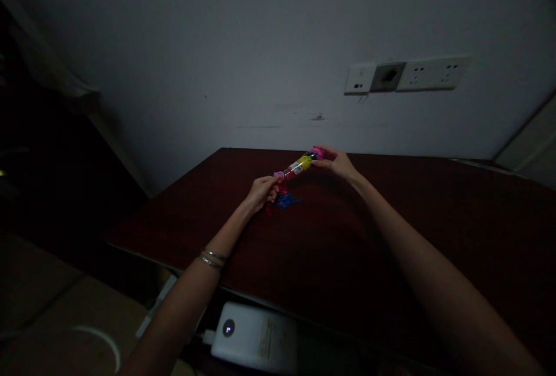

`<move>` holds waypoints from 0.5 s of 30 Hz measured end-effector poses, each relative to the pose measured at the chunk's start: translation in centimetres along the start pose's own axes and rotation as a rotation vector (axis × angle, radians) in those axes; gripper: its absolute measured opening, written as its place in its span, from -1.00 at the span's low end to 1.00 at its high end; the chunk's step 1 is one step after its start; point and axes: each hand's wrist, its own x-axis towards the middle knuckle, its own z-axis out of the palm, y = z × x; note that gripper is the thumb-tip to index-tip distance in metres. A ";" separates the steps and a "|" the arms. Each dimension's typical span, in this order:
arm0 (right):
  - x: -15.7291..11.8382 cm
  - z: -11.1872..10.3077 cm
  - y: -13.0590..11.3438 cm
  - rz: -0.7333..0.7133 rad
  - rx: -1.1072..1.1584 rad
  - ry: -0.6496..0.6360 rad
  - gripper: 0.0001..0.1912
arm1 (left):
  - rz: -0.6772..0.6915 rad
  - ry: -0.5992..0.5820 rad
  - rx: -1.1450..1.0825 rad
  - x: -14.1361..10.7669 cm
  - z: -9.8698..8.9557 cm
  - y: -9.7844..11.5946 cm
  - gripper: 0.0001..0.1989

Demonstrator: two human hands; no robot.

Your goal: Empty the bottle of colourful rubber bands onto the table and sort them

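Plainly, the tube (299,166) slants up to the right

A pale wall (208,57) backs a dark red table (347,237); a white power bank (247,341) (its small display lit) sits below the near edge. Held over the table, the tube lies between the fingers, its long axis running from a lower, nearer left end to a higher, farther right end. The right hand (336,163) reaches in from the right, thumb and fingers closed about the pink upper end; the left hand (260,190), nearer the person, pinches the lower end, its other fingers curled. Beside those lie blue strands (285,200), perhaps loose bands, though the dimness blurs them.
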 end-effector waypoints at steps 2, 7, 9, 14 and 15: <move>-0.1 -0.1 -0.2 0.001 -0.003 -0.003 -0.31 | -0.025 0.033 0.113 0.0 -0.2 -0.2 -0.64; -0.4 0.3 -1.1 0.009 -0.018 -0.007 -0.29 | -0.011 0.111 0.179 -0.2 -0.1 -0.2 -0.71; -0.6 0.6 -1.4 0.016 -0.010 -0.018 -0.29 | 0.032 0.068 0.067 -0.4 0.1 0.1 -0.76; -0.5 1.7 -1.3 -0.006 0.059 -0.034 -0.32 | 0.048 -0.203 -0.206 -1.4 1.0 1.2 -0.55; -0.5 2.0 -1.2 -0.016 0.067 -0.037 -0.32 | 0.035 -0.254 -0.237 -1.6 1.2 1.4 -0.51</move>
